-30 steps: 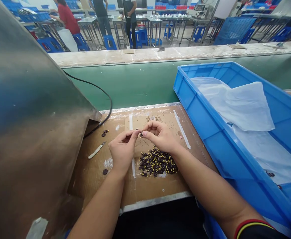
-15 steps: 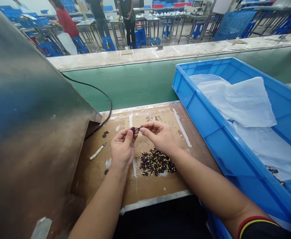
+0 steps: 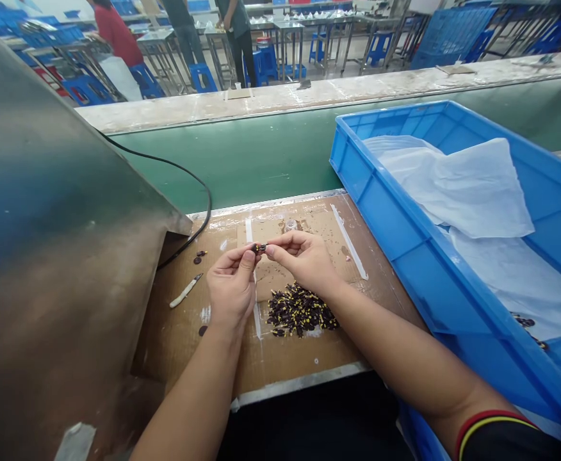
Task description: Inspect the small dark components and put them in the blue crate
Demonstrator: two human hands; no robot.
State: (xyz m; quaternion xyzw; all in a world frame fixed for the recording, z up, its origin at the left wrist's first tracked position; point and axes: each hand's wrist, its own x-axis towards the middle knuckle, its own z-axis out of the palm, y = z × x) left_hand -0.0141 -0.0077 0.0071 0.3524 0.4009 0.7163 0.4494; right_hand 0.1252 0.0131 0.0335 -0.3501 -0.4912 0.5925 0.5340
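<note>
Fingers (image 3: 247, 258) of the left hand (image 3: 229, 287) and right hand (image 3: 309, 262) pinch a small dark piece (image 3: 260, 248), forearms (image 3: 367, 326) angled inward.

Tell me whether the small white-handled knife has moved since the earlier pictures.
No. The small white-handled knife lies at the same spot left of the straight white tape strip on the brown tabletop.

Dark piece (image 3: 255, 248): round face showing half a second ago, now narrow with yellow spots. Left hand (image 3: 231, 285): palm rolled more into view than at first.
</note>
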